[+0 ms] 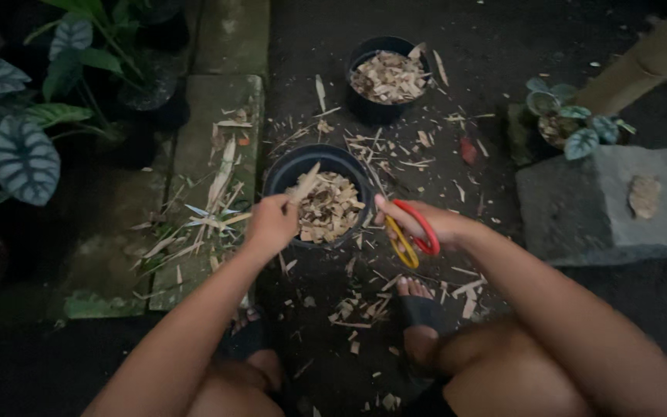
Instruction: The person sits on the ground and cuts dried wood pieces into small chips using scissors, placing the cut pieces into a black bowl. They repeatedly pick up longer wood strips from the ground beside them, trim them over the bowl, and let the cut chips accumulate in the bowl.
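My left hand point(270, 224) pinches a pale dry strip point(303, 184) over the black pot point(283, 174); at three o'clock, my right hand point(426, 224) grips red-and-yellow scissors point(413, 235).

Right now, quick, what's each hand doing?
Left hand: closed on a wood strip, over the near pot.
Right hand: closed on scissors with red and yellow handles.
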A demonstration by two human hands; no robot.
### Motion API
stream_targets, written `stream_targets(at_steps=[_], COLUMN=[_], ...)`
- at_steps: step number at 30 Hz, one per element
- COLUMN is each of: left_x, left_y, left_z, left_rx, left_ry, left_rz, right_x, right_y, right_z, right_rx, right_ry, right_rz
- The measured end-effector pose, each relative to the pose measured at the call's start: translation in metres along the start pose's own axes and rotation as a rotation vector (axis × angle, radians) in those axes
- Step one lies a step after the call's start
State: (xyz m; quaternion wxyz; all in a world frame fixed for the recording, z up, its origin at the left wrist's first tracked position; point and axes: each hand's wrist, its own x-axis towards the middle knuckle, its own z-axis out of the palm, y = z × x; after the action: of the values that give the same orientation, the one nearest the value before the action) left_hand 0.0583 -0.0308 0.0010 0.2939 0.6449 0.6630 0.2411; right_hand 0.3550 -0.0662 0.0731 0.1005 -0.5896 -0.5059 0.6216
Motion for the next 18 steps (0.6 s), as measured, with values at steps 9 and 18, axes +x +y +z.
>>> stream_targets(at_steps=[9,18], left_x=[0.015,0.01], left_y=[-0.007,0.011], left_z=[0.017,0.001], left_rx=[-0.126,-0.067], left_ry=[-0.02,-0.108], left_rz=[0.145,0.183], right_x=[0.055,0.064], right_y=[0.014,-0.025], right_z=[0.029,0.051], right_rx=[0.03,-0.018], right_ry=[-0.134,-0.059], right_rz=[-0.142,-0.184])
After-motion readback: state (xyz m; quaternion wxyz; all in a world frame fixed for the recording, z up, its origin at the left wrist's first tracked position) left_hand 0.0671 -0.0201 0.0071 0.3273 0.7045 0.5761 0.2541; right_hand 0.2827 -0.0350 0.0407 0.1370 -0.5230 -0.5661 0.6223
